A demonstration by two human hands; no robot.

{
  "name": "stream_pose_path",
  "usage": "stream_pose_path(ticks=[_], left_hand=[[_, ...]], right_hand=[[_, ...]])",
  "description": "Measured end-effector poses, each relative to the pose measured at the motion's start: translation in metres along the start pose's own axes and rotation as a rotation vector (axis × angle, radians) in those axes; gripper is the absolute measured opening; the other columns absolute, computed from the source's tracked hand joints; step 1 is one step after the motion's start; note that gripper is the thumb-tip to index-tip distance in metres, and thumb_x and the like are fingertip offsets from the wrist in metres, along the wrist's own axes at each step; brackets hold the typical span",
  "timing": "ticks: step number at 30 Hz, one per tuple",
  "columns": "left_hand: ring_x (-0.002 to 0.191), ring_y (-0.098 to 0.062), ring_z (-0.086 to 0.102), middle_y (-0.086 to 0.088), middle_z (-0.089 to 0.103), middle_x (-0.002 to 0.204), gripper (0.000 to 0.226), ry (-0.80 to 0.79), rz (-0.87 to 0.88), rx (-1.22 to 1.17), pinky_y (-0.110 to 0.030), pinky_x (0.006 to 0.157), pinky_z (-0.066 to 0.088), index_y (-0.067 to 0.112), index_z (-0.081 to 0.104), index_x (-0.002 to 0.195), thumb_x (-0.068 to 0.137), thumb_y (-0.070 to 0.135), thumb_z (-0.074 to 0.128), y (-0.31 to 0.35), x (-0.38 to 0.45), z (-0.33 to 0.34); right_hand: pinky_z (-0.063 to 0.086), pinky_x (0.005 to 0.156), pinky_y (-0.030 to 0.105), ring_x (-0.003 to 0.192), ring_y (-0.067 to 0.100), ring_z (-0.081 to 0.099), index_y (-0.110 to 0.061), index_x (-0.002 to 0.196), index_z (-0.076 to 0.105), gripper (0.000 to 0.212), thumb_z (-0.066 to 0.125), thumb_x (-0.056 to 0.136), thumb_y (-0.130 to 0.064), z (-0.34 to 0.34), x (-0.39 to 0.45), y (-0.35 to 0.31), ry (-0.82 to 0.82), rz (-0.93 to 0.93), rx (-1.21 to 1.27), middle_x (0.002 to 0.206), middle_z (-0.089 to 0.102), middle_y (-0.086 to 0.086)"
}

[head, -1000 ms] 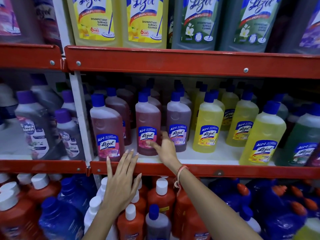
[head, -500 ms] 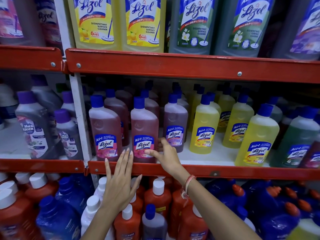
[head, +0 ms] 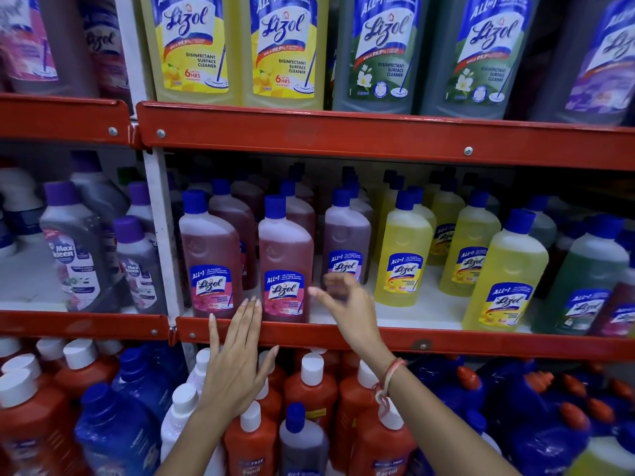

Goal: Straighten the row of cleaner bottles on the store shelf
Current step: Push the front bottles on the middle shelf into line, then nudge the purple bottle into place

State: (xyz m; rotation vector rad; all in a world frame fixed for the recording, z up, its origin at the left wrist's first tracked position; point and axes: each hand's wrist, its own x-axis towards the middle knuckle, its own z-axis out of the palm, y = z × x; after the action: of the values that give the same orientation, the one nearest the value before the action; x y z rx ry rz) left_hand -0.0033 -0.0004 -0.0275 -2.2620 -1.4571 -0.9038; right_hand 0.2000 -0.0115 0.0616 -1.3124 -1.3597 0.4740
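Note:
On the middle shelf [head: 446, 345] two pink Lizol bottles stand at the front edge: the left one [head: 211, 255] and the second one [head: 285, 259]. A purple-pink third bottle [head: 347, 242] stands further back, and yellow bottles [head: 402, 252] follow to the right. My left hand [head: 237, 359] is flat with fingers spread, its fingertips at the shelf lip between the two front pink bottles. My right hand [head: 343, 304] hovers open and blurred just right of the second bottle, in front of the third bottle, holding nothing.
The red upper shelf rail [head: 378, 139] carries large yellow and green Lizol bottles above. Grey Max Kleen bottles [head: 75, 252] stand left of the white upright. Below are red, blue and white-capped bottles [head: 309, 389]. A front yellow bottle [head: 505, 280] stands far right.
My right hand has let go of the second pink bottle, which now stands at the front edge beside the first, and moved right. My left hand stayed at the shelf lip.

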Motion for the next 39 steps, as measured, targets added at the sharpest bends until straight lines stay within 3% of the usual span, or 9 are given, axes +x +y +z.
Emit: stream_pose_path(ticks=[3, 5, 10, 16, 22, 28, 33, 36, 39], left_hand=[[0.147, -0.018, 0.02, -0.009, 0.034, 0.157, 0.074, 0.003, -0.009, -0.005, -0.053, 0.12, -0.001, 0.008, 0.024, 0.151, 0.094, 0.053, 0.033, 0.002, 0.0, -0.001], [0.147, -0.019, 0.02, -0.009, 0.035, 0.157, 0.075, 0.005, -0.015, -0.012, -0.053, 0.12, -0.002, 0.007, 0.023, 0.151, 0.094, 0.054, 0.032, 0.004, 0.0, -0.002], [0.147, -0.018, 0.017, -0.009, 0.033, 0.157, 0.078, 0.0, -0.013, -0.022, -0.054, 0.12, -0.001, 0.007, 0.023, 0.152, 0.093, 0.057, 0.031, 0.004, 0.0, -0.003], [0.146, -0.018, 0.02, -0.01, 0.036, 0.156, 0.08, -0.007, -0.01, -0.018, -0.053, 0.12, -0.001, 0.006, 0.025, 0.151, 0.092, 0.06, 0.032, 0.004, 0.0, -0.005], [0.146, -0.018, 0.022, -0.009, 0.038, 0.155, 0.08, -0.007, -0.017, -0.026, -0.051, 0.12, -0.002, 0.007, 0.025, 0.151, 0.092, 0.06, 0.033, 0.004, 0.0, -0.004], [0.146, -0.019, 0.02, -0.009, 0.036, 0.156, 0.081, -0.007, -0.016, -0.021, -0.052, 0.121, -0.003, 0.007, 0.025, 0.151, 0.091, 0.06, 0.034, 0.004, 0.0, -0.002], [0.148, -0.017, 0.018, -0.007, 0.032, 0.158, 0.082, -0.008, -0.022, -0.03, -0.055, 0.121, 0.0, 0.008, 0.022, 0.152, 0.091, 0.06, 0.035, 0.005, 0.0, -0.002], [0.148, -0.017, 0.018, -0.007, 0.033, 0.158, 0.082, -0.017, -0.024, -0.033, -0.054, 0.12, 0.0, 0.008, 0.021, 0.152, 0.091, 0.061, 0.035, 0.005, -0.001, -0.002], [0.148, -0.017, 0.018, -0.008, 0.033, 0.158, 0.083, -0.026, -0.028, -0.042, -0.052, 0.121, -0.003, 0.009, 0.021, 0.153, 0.09, 0.062, 0.034, 0.004, 0.0, -0.002]], right_hand=[[0.055, 0.089, 0.036, 0.106, 0.018, 0.063, -0.018, 0.117, 0.057, 0.046, 0.072, 0.079, -0.04, -0.012, 0.009, 0.016, 0.207, -0.025, -0.097, 0.116, 0.064, 0.002], [0.055, 0.091, 0.042, 0.112, 0.022, 0.061, -0.017, 0.126, 0.049, 0.058, 0.074, 0.078, -0.037, -0.018, 0.018, 0.022, 0.205, 0.015, -0.146, 0.124, 0.061, 0.006], [0.052, 0.097, 0.039, 0.117, 0.023, 0.059, -0.013, 0.143, 0.032, 0.082, 0.078, 0.076, -0.025, -0.026, 0.042, 0.024, 0.064, 0.091, -0.081, 0.134, 0.057, 0.009], [0.055, 0.079, 0.028, 0.102, 0.023, 0.063, -0.007, 0.131, 0.047, 0.066, 0.08, 0.074, -0.015, -0.031, 0.061, 0.024, -0.034, 0.263, 0.213, 0.127, 0.063, 0.015], [0.055, 0.093, 0.043, 0.109, 0.027, 0.065, -0.013, 0.127, 0.05, 0.066, 0.083, 0.07, -0.022, -0.038, 0.065, 0.028, -0.114, 0.298, 0.188, 0.122, 0.066, 0.011], [0.056, 0.063, 0.014, 0.088, 0.007, 0.066, -0.016, 0.116, 0.054, 0.054, 0.082, 0.07, -0.013, -0.049, 0.049, 0.025, -0.176, 0.264, 0.213, 0.101, 0.068, 0.0], [0.059, 0.083, 0.033, 0.099, 0.019, 0.07, -0.011, 0.122, 0.058, 0.07, 0.088, 0.06, -0.022, -0.055, 0.037, 0.03, -0.202, 0.243, 0.174, 0.111, 0.072, 0.009], [0.059, 0.086, 0.037, 0.099, 0.019, 0.071, -0.01, 0.12, 0.059, 0.088, 0.089, 0.043, -0.039, -0.057, 0.03, 0.028, -0.209, 0.225, 0.175, 0.11, 0.073, 0.009], [0.059, 0.086, 0.036, 0.1, 0.018, 0.07, -0.013, 0.119, 0.059, 0.09, 0.087, 0.04, -0.046, -0.058, 0.024, 0.026, -0.204, 0.201, 0.148, 0.108, 0.074, 0.005]])
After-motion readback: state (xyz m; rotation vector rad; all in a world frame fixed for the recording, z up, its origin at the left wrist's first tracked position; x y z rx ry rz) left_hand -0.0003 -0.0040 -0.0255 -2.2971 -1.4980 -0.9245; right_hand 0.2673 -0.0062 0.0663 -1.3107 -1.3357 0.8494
